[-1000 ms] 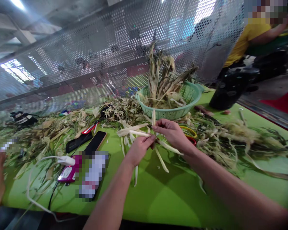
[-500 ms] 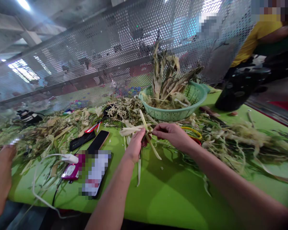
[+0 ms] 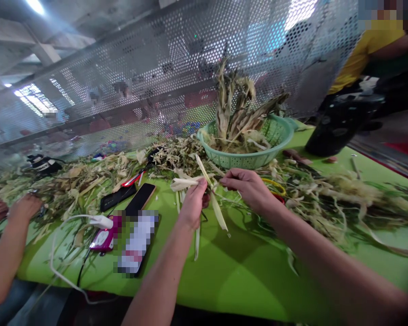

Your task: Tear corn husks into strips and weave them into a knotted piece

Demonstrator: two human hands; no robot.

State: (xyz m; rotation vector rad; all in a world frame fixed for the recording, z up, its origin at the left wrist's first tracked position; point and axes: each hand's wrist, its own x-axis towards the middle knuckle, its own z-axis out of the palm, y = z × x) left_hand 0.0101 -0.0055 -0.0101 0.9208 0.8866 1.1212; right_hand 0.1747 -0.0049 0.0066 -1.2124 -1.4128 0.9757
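Observation:
Pale corn husk strips [image 3: 184,183] are gripped between the thumb and fingers of my left hand [image 3: 194,203], splayed out like a small star over the green tabletop. One longer strip [image 3: 219,216] slants down to the right from that grip. My right hand [image 3: 246,186] is closed in a pinch just right of the bundle; whatever its fingertips hold is too small to make out. Behind both hands stands a pale green basket [image 3: 224,159] with dried husks [image 3: 236,117] rising out of it.
Phones [image 3: 141,199], a magenta power bank [image 3: 102,240] and a white cable [image 3: 52,267] lie left. A co-worker's hand [image 3: 26,206] works among husk scraps [image 3: 78,179] at far left. Corn silk [image 3: 357,194] and a black container [image 3: 343,124] are right. Perforated metal [image 3: 139,104] stands behind.
My right hand has drawn slightly up and away from the strips. My left hand keeps its grip nearly in place. The co-worker's hand has shifted right, and a second hand shows beside it.

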